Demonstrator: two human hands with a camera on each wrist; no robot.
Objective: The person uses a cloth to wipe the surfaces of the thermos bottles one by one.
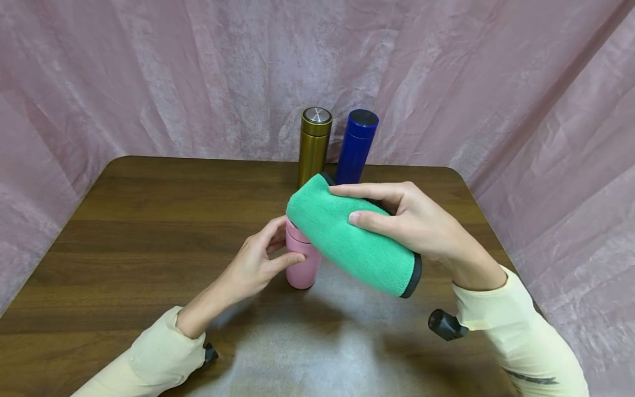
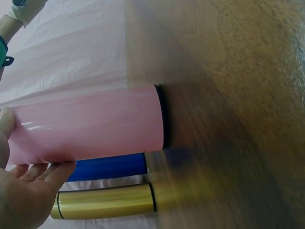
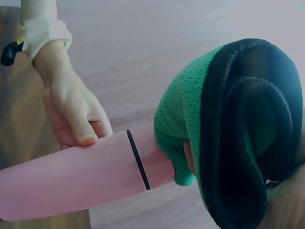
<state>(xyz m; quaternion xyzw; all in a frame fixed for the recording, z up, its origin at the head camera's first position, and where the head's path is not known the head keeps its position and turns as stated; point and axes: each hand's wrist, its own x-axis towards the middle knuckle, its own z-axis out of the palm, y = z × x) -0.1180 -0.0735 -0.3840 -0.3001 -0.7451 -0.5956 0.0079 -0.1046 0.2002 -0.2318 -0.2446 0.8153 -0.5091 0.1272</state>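
Note:
A pink thermos bottle [image 1: 303,268] stands upright in front of me, with a thin dark seam under its cap in the right wrist view. My left hand [image 1: 255,258] grips it from the left near the upper part, thumb on the front side and fingers behind. In my right hand [image 1: 424,226] is a green towel [image 1: 354,245] with black edging, folded into a thick pad. The towel's far end lies over the bottle's cap and hides its top. Part of my right hand is covered by the towel folds [image 3: 259,119] in the right wrist view.
Behind the towel stand a gold thermos [image 1: 313,151] with a silvery lid top and a blue thermos [image 1: 355,149] with a dark top. Their lower parts are partly hidden. A brown wooden table [image 1: 149,231] holds everything, and pink curtains [image 1: 223,71] hang behind and beside it.

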